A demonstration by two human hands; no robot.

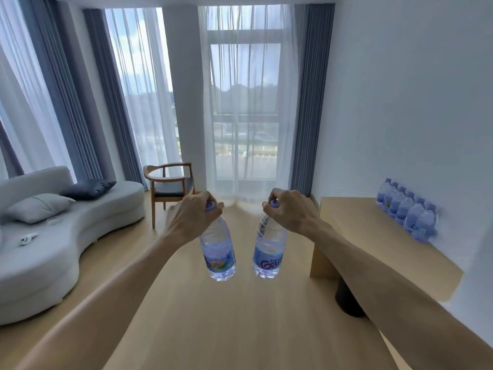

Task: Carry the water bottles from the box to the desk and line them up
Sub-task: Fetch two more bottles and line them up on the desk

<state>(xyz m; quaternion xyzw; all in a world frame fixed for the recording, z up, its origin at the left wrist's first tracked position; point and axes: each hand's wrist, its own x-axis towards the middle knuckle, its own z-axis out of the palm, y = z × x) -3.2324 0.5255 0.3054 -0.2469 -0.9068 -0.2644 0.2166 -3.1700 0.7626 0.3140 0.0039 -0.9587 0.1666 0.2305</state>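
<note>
My left hand [190, 217] grips one clear water bottle [217, 252] by its purple cap, and the bottle hangs below the fingers over the wooden floor. My right hand [289, 210] holds a second water bottle [268, 253] the same way, by the cap. Both bottles have blue labels and hang side by side, a little apart. To the right stands the light wooden desk [357, 231] against the white wall. Several water bottles [408, 209] stand on it in a row along the wall. The box is out of view.
A white curved sofa [53, 249] with two cushions fills the left side. A wooden armchair [170, 188] stands ahead by the curtained windows. A dark round object [346, 297] sits on the floor under the desk's near corner. Open wooden floor lies between sofa and desk.
</note>
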